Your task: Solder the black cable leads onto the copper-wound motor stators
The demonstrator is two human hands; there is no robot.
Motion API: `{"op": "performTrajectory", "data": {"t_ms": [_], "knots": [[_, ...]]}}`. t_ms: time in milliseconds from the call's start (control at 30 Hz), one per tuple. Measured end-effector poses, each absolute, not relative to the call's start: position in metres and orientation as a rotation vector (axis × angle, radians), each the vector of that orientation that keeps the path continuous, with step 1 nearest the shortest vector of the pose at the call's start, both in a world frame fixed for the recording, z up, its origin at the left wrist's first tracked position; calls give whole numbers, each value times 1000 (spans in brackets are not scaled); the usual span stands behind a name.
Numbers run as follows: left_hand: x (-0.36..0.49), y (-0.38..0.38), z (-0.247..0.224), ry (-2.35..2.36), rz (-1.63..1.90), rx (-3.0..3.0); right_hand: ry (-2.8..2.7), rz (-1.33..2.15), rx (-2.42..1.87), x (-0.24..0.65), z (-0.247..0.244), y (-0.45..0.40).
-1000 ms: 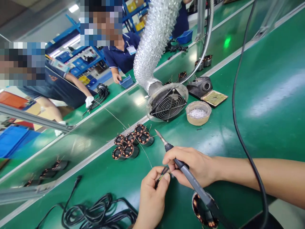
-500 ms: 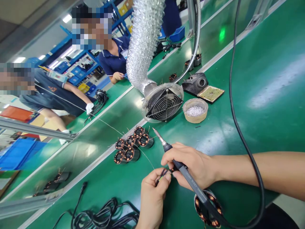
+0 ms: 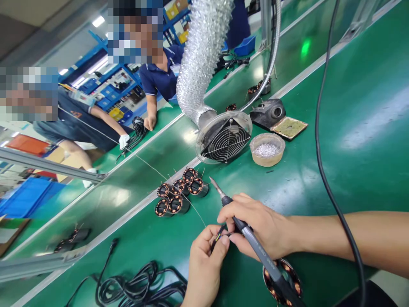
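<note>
My right hand (image 3: 258, 221) is closed around a soldering iron (image 3: 255, 241), its bare tip pointing up and left over the green bench. Pinched in the fingers of my left hand (image 3: 206, 260) are some thin dark wires (image 3: 217, 237), one with a yellow stripe. The right fingertips also touch the wire ends, and the exact contact is hard to see. A strand of solder wire (image 3: 196, 209) runs down toward the left hand. Beneath the iron's handle lies a stator with copper windings (image 3: 283, 281), partly covered by the iron.
Several stators (image 3: 179, 194) stand grouped by the metal rail. Beyond them are a fume extractor (image 3: 227, 143), a bowl of solder bits (image 3: 267, 150) and an iron stand with sponge (image 3: 277, 117). Black cable (image 3: 143, 283) lies coiled at front left. Two people work across the line.
The view has shifted slightly. Both hands stay close together, with the wires now showing more between them. A person across the bench has lowered a hand toward the coiled cable there.
</note>
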State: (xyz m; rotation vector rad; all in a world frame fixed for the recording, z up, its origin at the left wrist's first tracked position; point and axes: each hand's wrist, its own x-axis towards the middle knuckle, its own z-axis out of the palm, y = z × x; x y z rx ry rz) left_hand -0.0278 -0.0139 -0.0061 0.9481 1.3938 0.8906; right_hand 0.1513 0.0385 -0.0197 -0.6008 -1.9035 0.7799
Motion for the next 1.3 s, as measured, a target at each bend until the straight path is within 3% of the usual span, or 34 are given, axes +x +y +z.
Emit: {"op": "performTrajectory", "data": {"t_ms": [633, 1300], "knots": [[-27, -13, -6, 1402, 888, 907, -1871, 1035, -600, 157, -9, 40], [-31, -14, -4, 1408, 919, 888, -1954, 744, -512, 155, -19, 43]]}}
